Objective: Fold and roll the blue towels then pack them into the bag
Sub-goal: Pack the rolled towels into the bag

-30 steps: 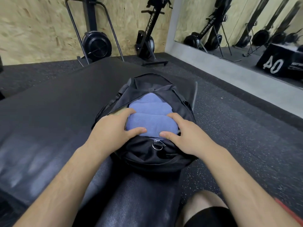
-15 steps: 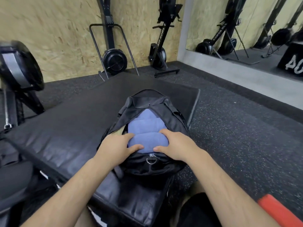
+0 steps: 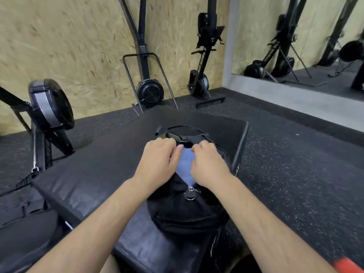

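A black bag (image 3: 187,211) lies on a black padded platform (image 3: 102,174) in front of me. Rolled blue towels (image 3: 185,166) show through a narrow gap in its open zip, with a metal zip pull (image 3: 190,192) at the near end. My left hand (image 3: 159,162) grips the left edge of the opening with curled fingers. My right hand (image 3: 206,164) grips the right edge the same way. The two edges are drawn close together over the towels, and most of the towels are hidden.
Rowing machines stand against the chipboard wall: one at left (image 3: 49,111), two at the back (image 3: 149,91) (image 3: 201,83). A mirror (image 3: 295,46) fills the right wall. Speckled rubber floor (image 3: 295,174) surrounds the platform. Something red (image 3: 344,263) lies at the bottom right.
Both hands left the nearest towel roll, moved farther up the bag and took hold of the opening's edges, pulling them together. The view has tilted up and back.
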